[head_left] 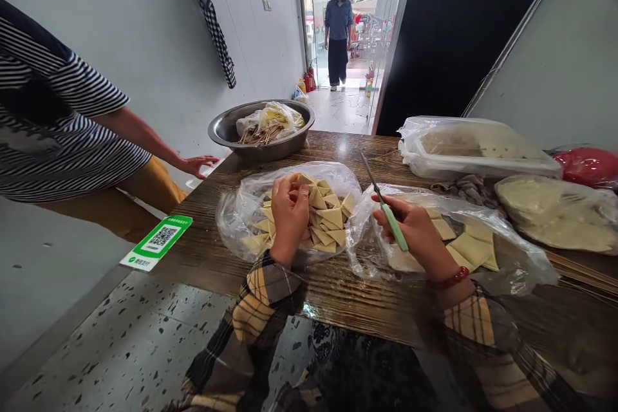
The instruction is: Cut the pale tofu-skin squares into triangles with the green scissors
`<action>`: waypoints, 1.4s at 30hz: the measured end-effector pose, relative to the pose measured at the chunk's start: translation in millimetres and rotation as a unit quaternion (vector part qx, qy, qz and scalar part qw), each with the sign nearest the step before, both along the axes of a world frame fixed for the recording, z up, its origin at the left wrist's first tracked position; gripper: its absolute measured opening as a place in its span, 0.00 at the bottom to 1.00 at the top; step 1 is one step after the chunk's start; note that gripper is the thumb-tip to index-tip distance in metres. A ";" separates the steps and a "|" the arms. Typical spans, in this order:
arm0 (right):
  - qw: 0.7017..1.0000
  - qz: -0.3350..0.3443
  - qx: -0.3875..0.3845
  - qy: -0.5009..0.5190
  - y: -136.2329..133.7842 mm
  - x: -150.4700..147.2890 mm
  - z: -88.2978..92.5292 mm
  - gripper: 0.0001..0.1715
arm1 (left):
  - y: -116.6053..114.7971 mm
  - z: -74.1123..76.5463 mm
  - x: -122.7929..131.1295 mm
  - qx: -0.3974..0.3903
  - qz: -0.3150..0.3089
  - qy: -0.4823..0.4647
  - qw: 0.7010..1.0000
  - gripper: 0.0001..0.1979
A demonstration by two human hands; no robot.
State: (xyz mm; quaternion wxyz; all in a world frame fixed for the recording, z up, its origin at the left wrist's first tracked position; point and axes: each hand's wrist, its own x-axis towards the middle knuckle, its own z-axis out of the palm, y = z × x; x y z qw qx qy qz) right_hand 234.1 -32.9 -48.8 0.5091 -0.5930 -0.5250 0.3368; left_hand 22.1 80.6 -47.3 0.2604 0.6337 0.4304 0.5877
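My left hand (288, 211) is closed, its fingers pinched on a piece in the pile of small pale yellow tofu-skin squares (328, 214) lying in a clear plastic bag (236, 206) on the wooden table (347, 296). My right hand (416, 232) grips the green handle of a thin knife (386, 209), blade pointing up and away. It rests over a second plastic bag (512, 257) that holds larger yellow sheets (470, 248).
A metal basin (226, 129) with skewers in a bag stands at the table's far end. Covered trays (477, 148), a flat round sheet (555, 212) and a red bag (586, 164) lie right. A person in stripes (53, 122) leans left, hand on the table corner. Another person (338, 29) stands in the doorway. A green QR sign (157, 241) sits at the edge.
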 end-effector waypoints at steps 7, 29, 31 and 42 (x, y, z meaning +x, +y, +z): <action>0.998 -0.018 -0.001 0.052 0.6 -1.6 -0.5 0.35 | 2.8 -4.5 -3.0 0.125 0.074 0.155 0.977 0.20; 0.983 -0.088 0.123 -0.108 10.5 -3.7 5.9 0.26 | -1.5 -6.5 4.5 0.167 0.018 0.383 0.909 0.22; 0.983 -0.089 0.118 -0.112 4.7 -2.0 9.5 0.25 | -10.9 3.1 10.9 0.184 0.002 0.373 0.909 0.23; 0.971 -0.151 0.119 -0.145 -76.3 76.1 13.3 0.28 | -83.7 41.1 92.0 0.191 -0.283 0.400 0.851 0.16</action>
